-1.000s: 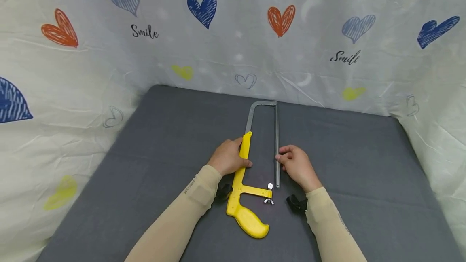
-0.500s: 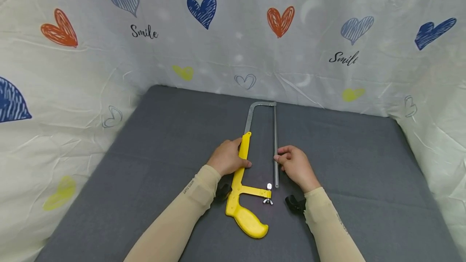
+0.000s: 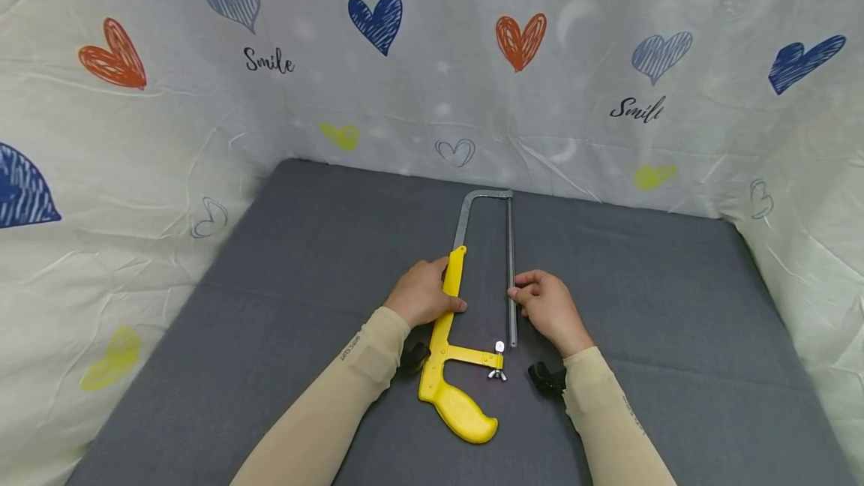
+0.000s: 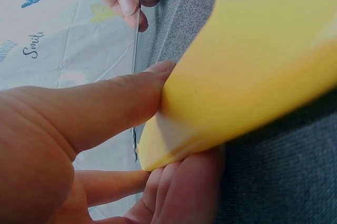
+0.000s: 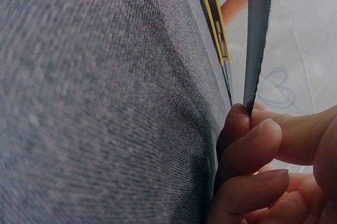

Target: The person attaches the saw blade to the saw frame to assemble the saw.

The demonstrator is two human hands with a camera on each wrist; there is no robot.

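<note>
A hacksaw lies flat on the grey cloth table (image 3: 324, 261). Its yellow handle (image 3: 459, 407) points toward me and its grey metal bow (image 3: 466, 212) points away. My left hand (image 3: 432, 291) grips the yellow frame bar (image 4: 253, 66), with the thumb (image 4: 105, 108) pressed on its edge. My right hand (image 3: 523, 292) pinches the thin blade (image 3: 511, 246) near its middle, and my fingertips (image 5: 253, 145) close on the blade (image 5: 257, 40). The blade's far end meets the bow. Its near end lies just right of the wing nut (image 3: 498, 373).
A white sheet printed with hearts (image 3: 378, 17) and the word "Smile" hangs behind and along both sides of the table. Black wrist mounts (image 3: 547, 379) sit under both forearms. Grey cloth stretches left and right of the saw.
</note>
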